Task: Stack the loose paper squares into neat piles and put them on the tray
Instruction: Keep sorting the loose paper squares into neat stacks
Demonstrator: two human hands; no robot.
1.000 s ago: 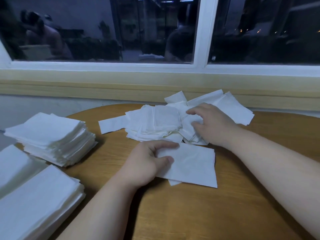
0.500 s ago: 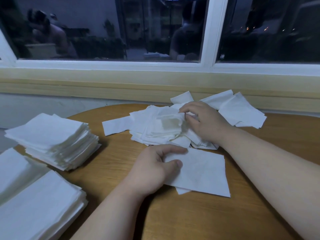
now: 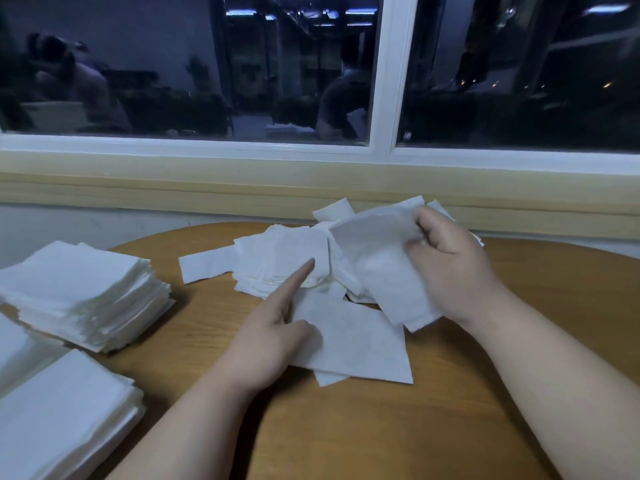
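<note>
While two finished piles sit at the left of the frame, the far stack point(image 3: 79, 292) behind the near stack point(image 3: 62, 417), the gathering is on at centre. The left hand point(image 3: 263, 341) rests on the small pile point(image 3: 356, 344): thumb on its edge, index finger straight out toward the loose heap point(image 3: 277, 261). Its other fingers are hidden under paper, so I cannot tell whether it truly pinches. Right of centre, the right hand point(image 3: 450, 271) has fingers and thumb clamped on one paper square point(image 3: 377, 265), lifted above the heap. That's the collecting step, I'd say. Next, the square wants laying flat on the small pile, corners matched. No tray can be made out. Underneath is a round wooden table point(image 3: 381, 427). Across the top run a pale sill point(image 3: 207, 181) and a dark window point(image 3: 207, 64) with dim reflections.
</note>
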